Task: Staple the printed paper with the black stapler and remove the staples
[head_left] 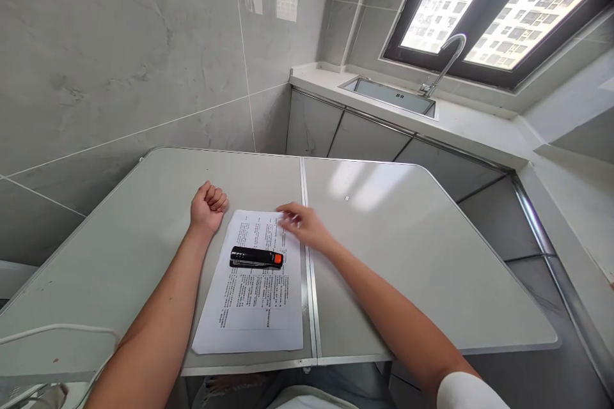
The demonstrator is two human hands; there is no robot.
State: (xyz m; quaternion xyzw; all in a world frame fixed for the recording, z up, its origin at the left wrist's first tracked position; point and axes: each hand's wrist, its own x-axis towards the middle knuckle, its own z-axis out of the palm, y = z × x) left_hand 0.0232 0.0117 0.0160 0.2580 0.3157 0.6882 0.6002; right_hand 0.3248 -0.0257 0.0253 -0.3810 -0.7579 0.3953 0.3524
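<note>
A black stapler (254,257) with an orange-red patch at its right end lies across a stack of printed paper (249,326). Just left of the paper's top edge, my left hand (209,206) rests on the table, its fingers curled into a loose fist with nothing visible in them. My right hand (303,225) is over the top right corner of the paper, slightly blurred, with fingers apart and nothing held. Whether its fingertips touch the sheet I cannot tell.
The pale folding table (384,268) has a metal seam (309,294) right of the paper. A small white scrap (347,198) lies on its right half. A white cable (57,328) runs at the lower left. Behind stand a counter with a sink (393,94) and a faucet (448,61).
</note>
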